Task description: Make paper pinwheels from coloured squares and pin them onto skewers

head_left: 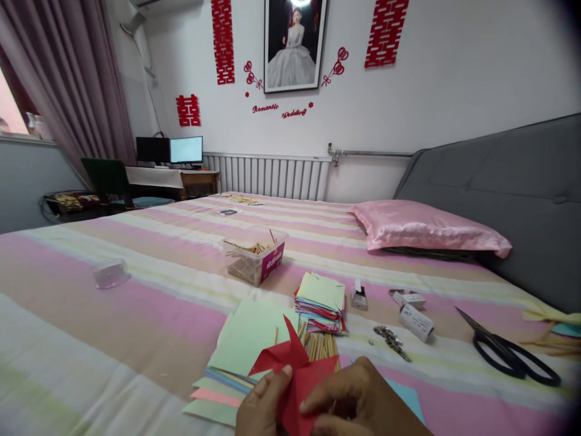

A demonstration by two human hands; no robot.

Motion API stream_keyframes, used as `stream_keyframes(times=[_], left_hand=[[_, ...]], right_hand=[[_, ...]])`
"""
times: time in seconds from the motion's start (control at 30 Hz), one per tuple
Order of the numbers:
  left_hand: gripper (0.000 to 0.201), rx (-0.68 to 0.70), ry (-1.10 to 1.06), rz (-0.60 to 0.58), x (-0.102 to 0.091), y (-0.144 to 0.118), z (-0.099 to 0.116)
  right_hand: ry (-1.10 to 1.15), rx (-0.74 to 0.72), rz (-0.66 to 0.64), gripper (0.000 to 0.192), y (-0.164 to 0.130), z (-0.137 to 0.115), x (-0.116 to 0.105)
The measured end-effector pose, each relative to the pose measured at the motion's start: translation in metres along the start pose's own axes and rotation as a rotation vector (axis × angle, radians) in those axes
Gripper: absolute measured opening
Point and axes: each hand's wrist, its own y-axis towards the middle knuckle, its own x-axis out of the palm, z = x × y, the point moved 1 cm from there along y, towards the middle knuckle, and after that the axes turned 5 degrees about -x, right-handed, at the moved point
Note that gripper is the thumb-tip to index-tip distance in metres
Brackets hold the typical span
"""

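Over the bed (136,315), my left hand (261,406) and right hand (358,396) pinch the red paper pinwheel (297,372) in a closed grip; pressing hard could crease its points.

hands: left (261,406) bare | right (358,396) bare | no rings (sleeves out of view)

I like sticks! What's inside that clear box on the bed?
The clear box holds thin wooden sticks; a few poke above the rim. The pink label on its side hides what lies behind it, and the bottom is too blurry to make out.
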Motion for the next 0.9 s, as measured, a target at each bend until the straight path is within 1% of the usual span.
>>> stream_keyframes(times=[0.07, 0.13, 0.2, 0.3, 0.4, 0.6, 0.7, 0.9], left_hand=[[0.025, 0.004, 0.009, -0.011, 0.000, -0.001, 0.001], [0.026, 0.008, 0.030, -0.018, 0.001, -0.003, 0.003], [0.027, 0.019, 0.053, -0.004, 0.000, -0.003, 0.004], [0.026, 0.039, 0.073, 0.035, -0.002, 0.000, 0.002], [0.025, 0.044, 0.090, 0.040, -0.004, 0.002, 0.000], [0.028, 0.039, 0.120, -0.030, -0.003, 0.004, -0.002], [0.025, 0.074, 0.119, -0.017, -0.004, 0.006, -0.004], [0.024, 0.070, 0.128, 0.003, -0.008, 0.008, -0.008]], right_hand=[[0.009, 0.001, 0.028, 0.026, 0.004, 0.001, 0.003], [0.066, 0.011, 0.050, 0.020, 0.007, 0.003, 0.005], [0.161, 0.028, 0.043, 0.011, 0.010, 0.005, 0.008], [0.242, 0.029, 0.051, 0.011, 0.014, 0.010, 0.009], [0.229, 0.034, 0.090, 0.013, 0.016, 0.016, 0.008], [0.237, 0.078, 0.186, 0.018, 0.018, 0.023, 0.008], [0.219, 0.100, 0.211, 0.017, 0.018, 0.023, 0.009], [0.168, 0.126, 0.278, 0.019, 0.019, 0.025, 0.006]])
